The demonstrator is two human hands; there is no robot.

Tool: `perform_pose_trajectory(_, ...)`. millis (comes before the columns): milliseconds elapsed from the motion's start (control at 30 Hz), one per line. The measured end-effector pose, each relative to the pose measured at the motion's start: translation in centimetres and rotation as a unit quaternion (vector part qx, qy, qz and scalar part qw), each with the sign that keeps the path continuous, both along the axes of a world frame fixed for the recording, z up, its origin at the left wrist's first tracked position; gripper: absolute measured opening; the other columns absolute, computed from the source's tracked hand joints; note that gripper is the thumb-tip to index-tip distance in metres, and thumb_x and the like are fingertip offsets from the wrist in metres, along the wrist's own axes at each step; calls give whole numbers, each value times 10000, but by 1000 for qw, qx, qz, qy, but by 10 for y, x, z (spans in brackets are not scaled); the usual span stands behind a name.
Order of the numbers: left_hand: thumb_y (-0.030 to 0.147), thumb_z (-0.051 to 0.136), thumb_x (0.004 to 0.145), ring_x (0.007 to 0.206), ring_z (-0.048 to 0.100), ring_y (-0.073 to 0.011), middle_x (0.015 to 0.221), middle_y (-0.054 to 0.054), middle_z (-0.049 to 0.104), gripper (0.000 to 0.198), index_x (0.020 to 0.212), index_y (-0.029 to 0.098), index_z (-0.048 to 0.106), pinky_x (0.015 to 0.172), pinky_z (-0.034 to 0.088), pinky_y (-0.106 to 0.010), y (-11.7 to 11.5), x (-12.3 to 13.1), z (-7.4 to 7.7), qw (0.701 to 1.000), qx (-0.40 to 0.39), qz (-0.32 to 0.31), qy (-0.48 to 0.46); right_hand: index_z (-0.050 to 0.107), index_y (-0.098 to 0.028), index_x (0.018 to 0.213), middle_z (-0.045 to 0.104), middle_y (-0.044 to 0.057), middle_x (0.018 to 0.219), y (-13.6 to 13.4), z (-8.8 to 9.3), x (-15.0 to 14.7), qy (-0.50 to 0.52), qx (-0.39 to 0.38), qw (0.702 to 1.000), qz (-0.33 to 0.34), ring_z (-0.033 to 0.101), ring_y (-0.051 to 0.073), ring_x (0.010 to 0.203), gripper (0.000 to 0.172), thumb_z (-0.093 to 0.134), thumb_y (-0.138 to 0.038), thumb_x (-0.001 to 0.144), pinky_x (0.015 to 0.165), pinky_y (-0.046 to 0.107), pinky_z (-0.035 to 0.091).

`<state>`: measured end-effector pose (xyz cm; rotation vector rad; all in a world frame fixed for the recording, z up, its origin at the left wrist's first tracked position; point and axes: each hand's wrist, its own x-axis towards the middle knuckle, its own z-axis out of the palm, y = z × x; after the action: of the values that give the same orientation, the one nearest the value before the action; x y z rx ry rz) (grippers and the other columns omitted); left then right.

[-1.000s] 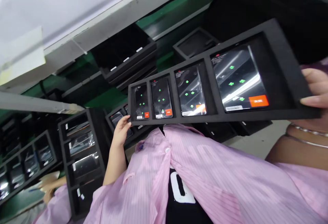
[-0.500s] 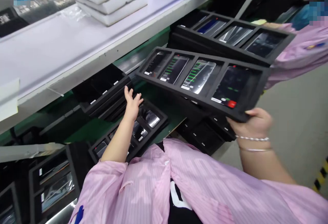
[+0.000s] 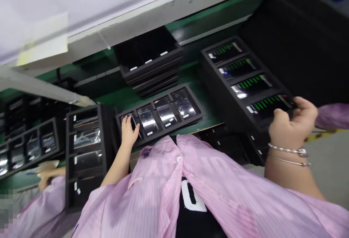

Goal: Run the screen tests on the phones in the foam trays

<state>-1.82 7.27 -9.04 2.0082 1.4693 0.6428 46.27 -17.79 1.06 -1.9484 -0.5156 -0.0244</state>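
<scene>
My left hand (image 3: 129, 132) lies over the leftmost phone-like screen (image 3: 133, 121) in a black tray (image 3: 160, 130), fingers stretched out and thumb apart. Other glossy screens with white labels fill that tray's remaining slots. At the near corner of another black tray (image 3: 247, 100), my right hand (image 3: 293, 121) has its fingers curled around the frame; some fingertips are hidden. This tray tops a stack, and its screens (image 3: 252, 85) display green bars.
Beneath the white shelf (image 3: 152, 16) stands a stack of black trays (image 3: 152, 61). An upright-looking tray (image 3: 84, 136) with screens is at left. Beyond it, a co-worker's hand (image 3: 47, 174) is near another tray (image 3: 29, 147). Dark trays (image 3: 308, 49) rise at right.
The tray in my right hand has come down and turned onto a stack; its screens now show green bars. My left hand has moved down onto the leftmost screen. The view has swung left.
</scene>
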Motion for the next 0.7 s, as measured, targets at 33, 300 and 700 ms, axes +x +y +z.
perform_pose_trajectory(33,378,715,851,1561,266,-403,1621,-245,360,672,1455,156,522,1273,181,-621,0,-3,-2,1000,-2,15,5,579,-234,1144,659,140,1233,15,1,-7,-1,11,999,43,613,337,1205,451,642,-381,722,1131,582,419)
perform_pose_trajectory(300,297,623,886,1555,280,-384,1616,-185,425,500,1369,170,601,1276,186,-605,-15,19,-26,996,17,77,40,538,-38,1370,519,277,1463,145,-98,-104,-53,-299,876,374,335,479,1448,720,608,-458,789,1191,687,237)
perform_pose_trajectory(700,288,588,927,1520,316,-390,1570,-185,469,509,1420,165,574,1263,216,-621,-20,28,-27,992,32,81,92,519,-139,1403,523,254,1465,134,-110,-103,-94,-307,876,359,265,449,1503,743,585,-541,782,1164,711,217)
